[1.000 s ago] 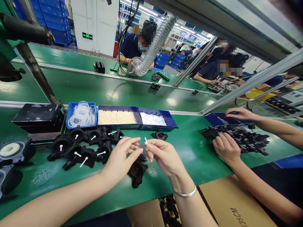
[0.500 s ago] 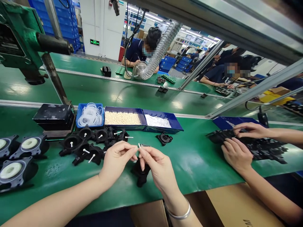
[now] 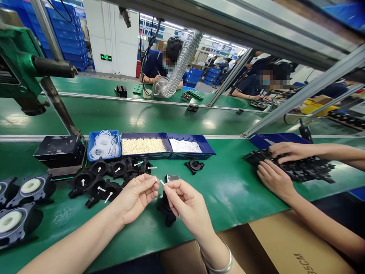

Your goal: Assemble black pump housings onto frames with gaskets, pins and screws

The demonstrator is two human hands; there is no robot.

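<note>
The white pin [image 3: 162, 182] is pinched by the right hand [image 3: 186, 201] over the table [image 3: 225, 198], inside its near edge; whether the pinched left hand [image 3: 135, 199] is loaded cannot be told. Presumably light, stiff and slippery, the pin is best taken mid-shaft.

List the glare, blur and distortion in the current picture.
Head view: whitish glare patches on the green bench; head view: top-right corner smeared and soft; head view: edges look stretched, wide-angle style; head view: left hand and right hand fairly sharp, the small white piece too tiny for detail.
</note>
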